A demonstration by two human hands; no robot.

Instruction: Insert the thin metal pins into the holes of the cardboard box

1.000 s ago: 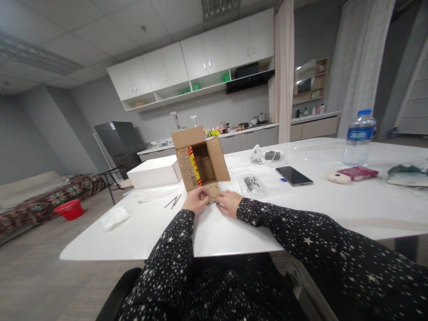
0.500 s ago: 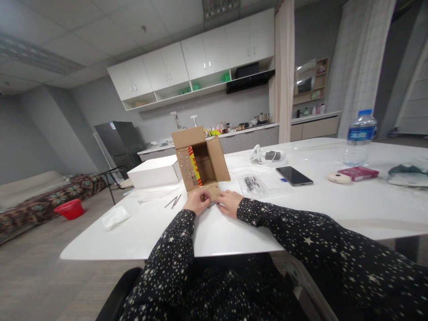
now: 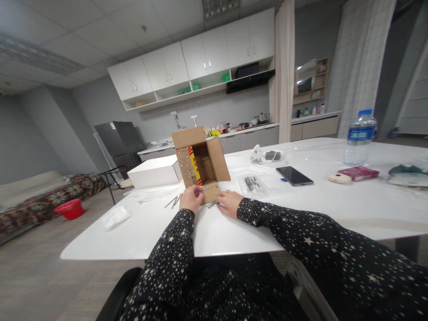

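Note:
A brown cardboard box (image 3: 219, 160) stands open toward me on the white table, its flaps spread. Small shiny beads or studs dot its left flap (image 3: 183, 164) and run in a row along the front flap (image 3: 210, 194). At the corner between these two flaps is my left hand (image 3: 191, 198), thumb and fingers pinched together; whatever is between them is too small to make out. My right hand (image 3: 230, 203) lies beside the front flap, fingers stretched out and flat. Thin grey metal-looking pieces (image 3: 211, 205) show under the flap's near edge, between my hands.
Left of the box lie thin dark sticks (image 3: 172, 202), a white box (image 3: 154, 171) and a crumpled tissue (image 3: 115, 217). To the right are a clear plastic bag (image 3: 256, 185), a phone (image 3: 294, 175), a white device (image 3: 269, 155), a dark pink packet (image 3: 359, 173) and a water bottle (image 3: 358, 138).
My left hand has moved left and slightly up, from the front flap's near edge to the left flap's lower corner. More of the front flap shows. The right hand has stayed in place.

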